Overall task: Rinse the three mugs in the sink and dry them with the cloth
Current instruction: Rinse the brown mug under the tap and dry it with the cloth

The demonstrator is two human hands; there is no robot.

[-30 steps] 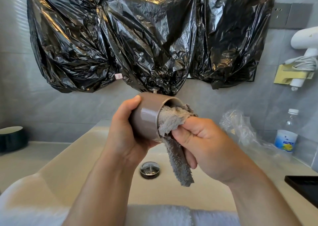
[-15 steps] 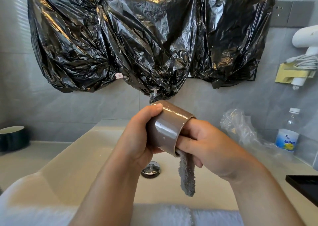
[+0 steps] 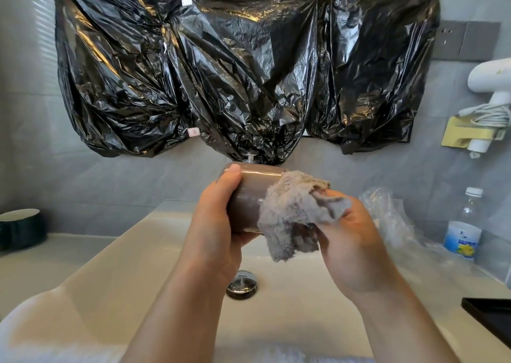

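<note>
Over sink (image 3: 290, 321), left grip (image 3: 218, 224) clamps mug (image 3: 249, 197), right grip (image 3: 348, 241) clamps cloth (image 3: 287, 210) hiding its mouth.

glossy mug (image 3: 249, 197), fluffy cloth (image 3: 287, 213)

Bright daylight from the left; glare on black plastic (image 3: 221, 67), edges warped.

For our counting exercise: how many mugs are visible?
2: a brown mug in the left hand above the sink; a dark mug on the counter, far left. Others may be hidden.
</note>
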